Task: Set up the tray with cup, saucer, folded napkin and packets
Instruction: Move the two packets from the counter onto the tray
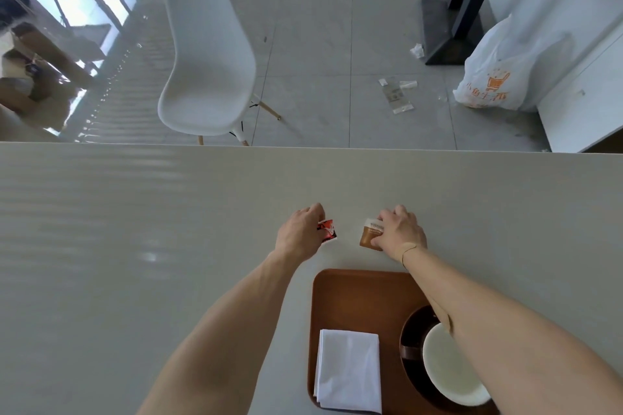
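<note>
A brown tray [357,293] lies on the pale table near me. On its left part rests a folded white napkin [349,371]. On its right part a dark saucer [413,337] carries a cup with a white inside [448,367], partly hidden by my right forearm. Beyond the tray, my left hand [300,229] grips a red, black and white packet [327,230] on the table. My right hand [399,232] holds a brown packet with a white top [370,235], also on the table.
The table's far edge [303,144] runs across the middle of the view. Behind it a white chair [205,54] stands on a tiled floor with scraps of litter. A white plastic bag [505,71] and a black table leg [462,7] are at the right.
</note>
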### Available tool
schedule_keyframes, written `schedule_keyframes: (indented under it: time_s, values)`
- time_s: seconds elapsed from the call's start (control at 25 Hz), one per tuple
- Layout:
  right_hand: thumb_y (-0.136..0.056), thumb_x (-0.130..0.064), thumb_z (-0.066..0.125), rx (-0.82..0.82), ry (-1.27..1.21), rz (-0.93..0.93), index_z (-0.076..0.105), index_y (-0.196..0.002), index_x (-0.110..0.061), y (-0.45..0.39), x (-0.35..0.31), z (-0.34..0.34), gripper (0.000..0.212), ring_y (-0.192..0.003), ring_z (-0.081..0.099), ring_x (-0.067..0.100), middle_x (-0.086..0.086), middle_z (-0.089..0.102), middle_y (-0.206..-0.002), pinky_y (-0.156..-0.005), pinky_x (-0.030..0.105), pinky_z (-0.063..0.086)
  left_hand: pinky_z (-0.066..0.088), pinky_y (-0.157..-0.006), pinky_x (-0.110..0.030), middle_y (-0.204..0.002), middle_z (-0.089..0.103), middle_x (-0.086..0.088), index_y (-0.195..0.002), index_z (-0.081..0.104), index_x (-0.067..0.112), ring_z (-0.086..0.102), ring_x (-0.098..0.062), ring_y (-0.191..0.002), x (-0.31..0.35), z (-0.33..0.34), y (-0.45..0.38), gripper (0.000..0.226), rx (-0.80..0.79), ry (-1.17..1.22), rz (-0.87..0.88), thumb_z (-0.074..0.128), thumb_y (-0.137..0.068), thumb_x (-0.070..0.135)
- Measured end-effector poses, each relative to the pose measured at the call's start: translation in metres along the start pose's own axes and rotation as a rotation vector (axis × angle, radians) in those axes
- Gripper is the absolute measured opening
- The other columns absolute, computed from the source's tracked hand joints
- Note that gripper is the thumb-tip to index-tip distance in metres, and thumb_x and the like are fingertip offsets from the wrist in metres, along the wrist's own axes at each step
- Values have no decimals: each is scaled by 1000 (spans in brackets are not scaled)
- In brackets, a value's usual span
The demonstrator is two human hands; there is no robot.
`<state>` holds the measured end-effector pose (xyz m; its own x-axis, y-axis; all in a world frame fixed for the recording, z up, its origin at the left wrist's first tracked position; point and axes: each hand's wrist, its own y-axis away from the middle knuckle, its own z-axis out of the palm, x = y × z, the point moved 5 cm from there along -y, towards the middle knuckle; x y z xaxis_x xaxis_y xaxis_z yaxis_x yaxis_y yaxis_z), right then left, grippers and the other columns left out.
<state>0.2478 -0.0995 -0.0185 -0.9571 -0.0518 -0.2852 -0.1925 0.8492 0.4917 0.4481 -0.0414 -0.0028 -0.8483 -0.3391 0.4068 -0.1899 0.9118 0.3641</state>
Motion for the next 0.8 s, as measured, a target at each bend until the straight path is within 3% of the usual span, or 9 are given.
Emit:
schedule_keyframes:
  time_s: [0.16,0.32,0.52,0.8]
  values:
    - [-86,-22,61,3,-118,-24,60,-106,-19,21,3,-4,20,-101,59,29,8,64,-112,-78,34,48,39,-63,-32,-102,63,-2,-99,52,22,52,-22,-81,-8,-3,21,9,24,62,-55,56,-91,23]
    - [-86,-25,62,-16,-191,-27,66,-102,-20,49,11,-8,17,-95,61,26,7,68,-108,-78,32,49,40,-62,-30,-99,63,0,-104,56,22,55,-22,-82,-15,-2,47,16,15,155,-108,56,-89,19]
    - [-88,-32,63,28,-216,-86,68,-99,-23,86,15,-9,15,-95,63,24,3,70,-103,-79,33,52,41,-55,-25,-82,61,11,-90,54,30,57,-18,-76,-19,12,84,13,0,302,-103,60,-86,19]
    - [-87,-28,59,-7,-203,-142,68,-95,-27,119,15,10,12,-87,65,24,3,73,-96,-73,34,52,50,-70,-31,-92,70,2,-94,62,26,64,-21,-83,-23,35,114,11,-47,304,-94,60,-87,18]
